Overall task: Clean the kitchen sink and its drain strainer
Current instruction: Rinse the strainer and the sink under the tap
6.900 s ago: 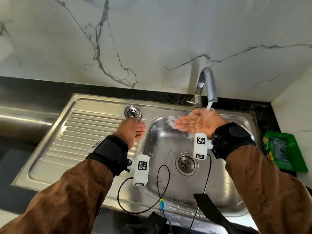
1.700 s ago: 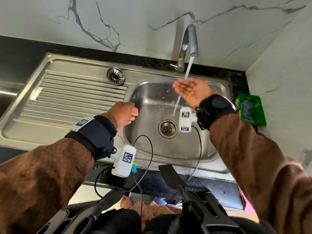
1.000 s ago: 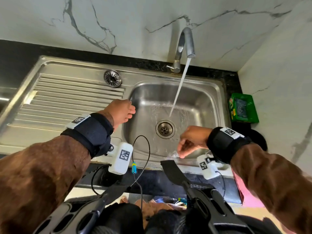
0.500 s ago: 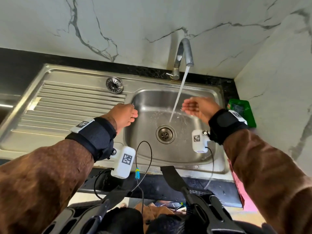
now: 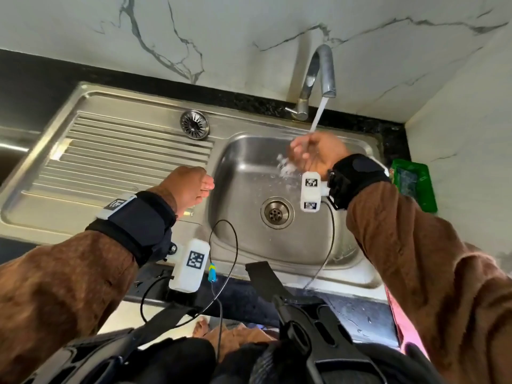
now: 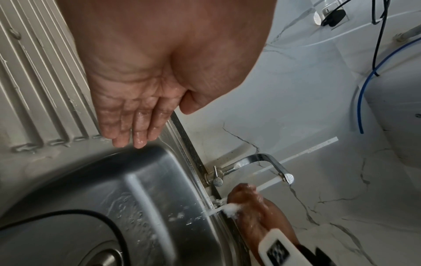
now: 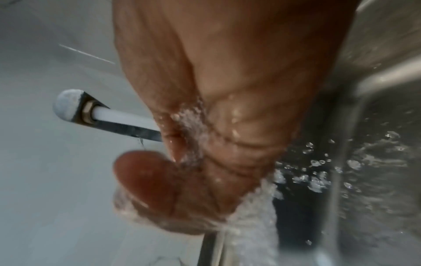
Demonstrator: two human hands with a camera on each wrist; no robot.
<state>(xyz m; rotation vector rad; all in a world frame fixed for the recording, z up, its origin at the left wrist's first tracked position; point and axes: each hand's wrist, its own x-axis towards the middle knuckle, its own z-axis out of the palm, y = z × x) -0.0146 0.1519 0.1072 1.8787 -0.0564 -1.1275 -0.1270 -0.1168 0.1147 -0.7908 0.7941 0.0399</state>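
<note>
water from the faucet (image 5: 322, 76) splashes over the cupped, empty right hand (image 5: 314, 155) above the sink basin (image 5: 241, 217), left hand (image 5: 191, 187) flat on its rim, while the drain strainer (image 5: 194, 125) sits out on the drainboard (image 5: 116, 151), rinsing seemingly underway, refitting left.

The sink (image 5: 277, 164) was brushed, wet stainless steel; the tap (image 5: 318, 76) shiny metal; the wall (image 5: 249, 37) glossy veined marble; the desk (image 5: 41, 79) dark speckled stone.
</note>
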